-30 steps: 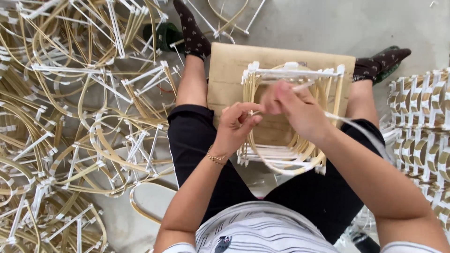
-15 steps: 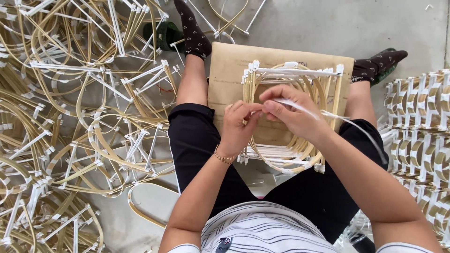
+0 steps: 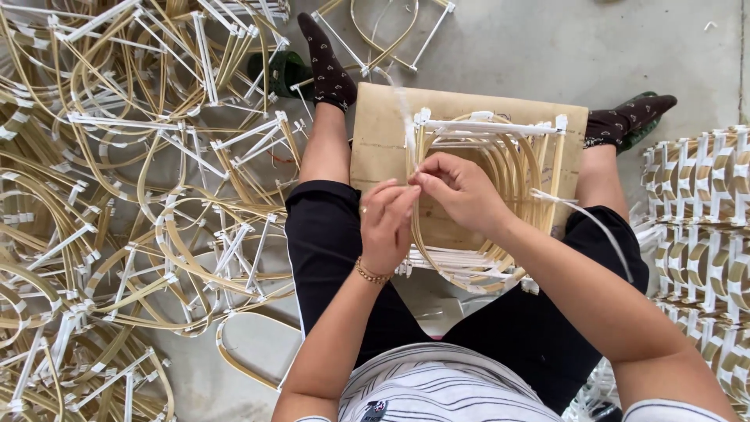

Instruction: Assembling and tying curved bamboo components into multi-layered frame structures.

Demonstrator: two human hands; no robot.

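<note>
Loose bamboo frames (image 3: 141, 195) heaped on grey floor (image 3: 547, 47); stacked frames (image 3: 703, 227) beside; dark patterned socks (image 3: 328, 62).

Hands at a bamboo frame on a lap board

A person sits on the floor (image 3: 562, 47) with a brown board (image 3: 383, 141) across the legs, and on the board lies a bamboo frame (image 3: 500, 156) of curved strips and white crossbars. The left hand (image 3: 387, 227) and right hand (image 3: 461, 191) meet at the frame's left edge, each grip pinched on a thin white strip (image 3: 408, 129) running up from the fingers. Left of the board sprawls a loose heap of frames (image 3: 133, 180); right of it stands a neat stack of frames (image 3: 703, 227).
</note>
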